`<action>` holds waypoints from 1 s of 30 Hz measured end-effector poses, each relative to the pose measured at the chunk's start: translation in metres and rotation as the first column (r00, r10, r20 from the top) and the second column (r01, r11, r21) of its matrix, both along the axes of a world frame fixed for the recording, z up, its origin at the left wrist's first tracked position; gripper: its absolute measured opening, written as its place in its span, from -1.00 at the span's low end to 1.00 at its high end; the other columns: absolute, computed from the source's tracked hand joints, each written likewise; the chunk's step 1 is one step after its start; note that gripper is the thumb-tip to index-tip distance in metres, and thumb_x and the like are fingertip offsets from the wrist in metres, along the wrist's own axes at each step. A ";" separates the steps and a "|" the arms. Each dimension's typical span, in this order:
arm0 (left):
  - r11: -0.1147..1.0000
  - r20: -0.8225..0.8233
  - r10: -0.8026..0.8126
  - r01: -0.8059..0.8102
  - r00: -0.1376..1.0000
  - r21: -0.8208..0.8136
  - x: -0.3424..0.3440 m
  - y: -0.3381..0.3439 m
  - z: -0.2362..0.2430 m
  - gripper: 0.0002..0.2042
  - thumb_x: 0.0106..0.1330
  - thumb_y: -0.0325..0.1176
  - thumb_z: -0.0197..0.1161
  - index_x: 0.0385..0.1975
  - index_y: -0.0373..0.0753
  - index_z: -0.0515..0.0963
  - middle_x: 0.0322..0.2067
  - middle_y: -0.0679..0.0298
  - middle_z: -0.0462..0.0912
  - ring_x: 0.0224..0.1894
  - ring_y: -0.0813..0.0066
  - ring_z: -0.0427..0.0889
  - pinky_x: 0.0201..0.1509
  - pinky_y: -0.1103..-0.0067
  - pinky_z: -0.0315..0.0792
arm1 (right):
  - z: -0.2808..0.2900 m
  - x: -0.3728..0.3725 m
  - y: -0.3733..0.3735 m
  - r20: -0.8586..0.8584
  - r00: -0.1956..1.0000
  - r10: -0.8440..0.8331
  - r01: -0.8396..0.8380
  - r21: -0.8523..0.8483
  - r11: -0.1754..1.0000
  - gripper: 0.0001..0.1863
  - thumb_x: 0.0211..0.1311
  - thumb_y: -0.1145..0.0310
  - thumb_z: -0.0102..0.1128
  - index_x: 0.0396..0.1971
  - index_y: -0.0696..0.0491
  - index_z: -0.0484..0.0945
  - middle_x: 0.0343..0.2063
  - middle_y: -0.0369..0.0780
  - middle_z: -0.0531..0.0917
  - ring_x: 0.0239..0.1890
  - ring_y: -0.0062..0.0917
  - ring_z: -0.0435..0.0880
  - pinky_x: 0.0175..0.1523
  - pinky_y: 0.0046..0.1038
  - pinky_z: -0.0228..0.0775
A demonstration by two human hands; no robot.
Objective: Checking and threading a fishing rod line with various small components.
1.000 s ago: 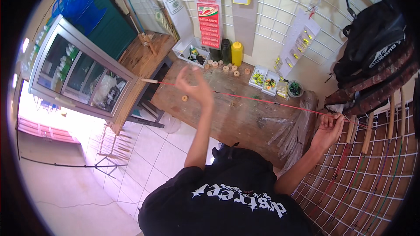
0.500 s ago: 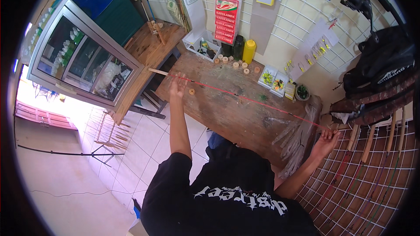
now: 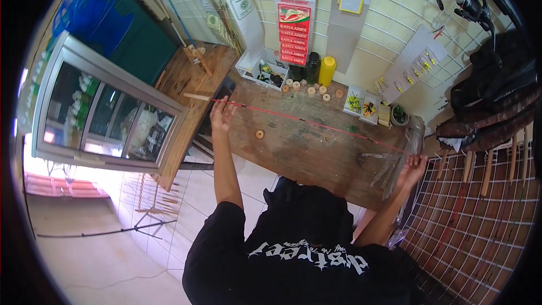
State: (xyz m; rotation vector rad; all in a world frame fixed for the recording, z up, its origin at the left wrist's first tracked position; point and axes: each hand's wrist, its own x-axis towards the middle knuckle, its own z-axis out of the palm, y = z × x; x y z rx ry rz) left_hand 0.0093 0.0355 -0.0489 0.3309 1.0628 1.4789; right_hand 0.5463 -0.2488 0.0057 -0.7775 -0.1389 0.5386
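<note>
A thin red fishing rod point(image 3: 282, 115) with a pale handle stretches over the wooden table from left to right, held up between my two hands. My left hand point(image 3: 223, 116) has its fingers on the rod just beside the handle point(image 3: 197, 97), which sticks out past it to the left. At the thin far-right end, the fingers of my right hand point(image 3: 413, 168) are pinched together on the rod; its very tip is too fine to make out. Below the rod on the table point(image 3: 271, 152) lies a small cork ring point(image 3: 259, 134).
Cork rings point(image 3: 311, 91), a yellow bottle point(image 3: 327, 72) and a white tray point(image 3: 261, 70) line the table's back. Small boxes of coloured bits point(image 3: 354, 102) and crumpled clear plastic point(image 3: 389, 172) lie at right. A glass cabinet point(image 3: 107, 107) stands left; rods hang on a grid point(image 3: 485, 172) at right.
The view has shifted a little. The rod stays stretched between both hands; the right hand has come slightly left, and the left hand has shifted a little towards the handle.
</note>
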 end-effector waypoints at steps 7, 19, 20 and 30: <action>0.982 0.031 -0.186 0.187 0.982 -0.032 -0.065 0.050 -0.021 -0.50 0.35 -0.23 0.10 0.23 -0.20 0.16 0.26 0.25 0.23 0.19 0.17 0.39 0.22 0.24 0.34 | -0.014 -0.072 0.056 -0.058 0.996 0.060 -0.061 -0.008 0.998 -0.78 0.39 0.20 -0.01 -0.40 0.01 0.39 -0.66 -0.43 0.21 -0.58 -0.69 0.16 -0.36 -0.57 0.10; 0.975 -0.097 -0.222 0.219 0.970 -0.044 -0.075 0.057 -0.051 -0.44 0.31 -0.20 0.17 0.27 -0.10 0.15 0.26 0.25 0.25 0.15 0.18 0.41 0.18 0.27 0.34 | -0.036 -0.134 0.112 -0.062 0.990 0.130 -0.132 -0.043 0.990 -0.76 0.40 0.14 -0.03 -0.41 -0.03 0.35 -0.65 -0.43 0.23 -0.56 -0.70 0.19 -0.34 -0.56 0.15; 0.971 -0.101 -0.239 0.235 0.966 -0.053 -0.072 0.054 -0.052 -0.44 0.31 -0.20 0.18 0.27 -0.08 0.15 0.25 0.26 0.27 0.15 0.16 0.40 0.17 0.23 0.34 | -0.039 -0.135 0.114 -0.058 0.988 0.142 -0.144 -0.042 0.989 -0.75 0.40 0.13 -0.02 -0.41 -0.03 0.36 -0.64 -0.42 0.23 -0.56 -0.70 0.19 -0.34 -0.56 0.15; 0.973 -0.635 0.220 -0.216 0.741 0.085 -0.022 0.010 -0.079 -0.53 0.26 -0.34 0.24 0.15 -0.19 0.27 -0.11 0.17 0.39 -0.22 0.37 0.49 -0.19 0.48 0.50 | -0.099 -0.143 0.117 -0.147 0.978 0.147 -0.176 -0.209 0.962 -0.73 0.40 0.15 -0.03 -0.30 0.07 0.42 -0.62 -0.39 0.27 -0.54 -0.66 0.25 -0.37 -0.55 0.19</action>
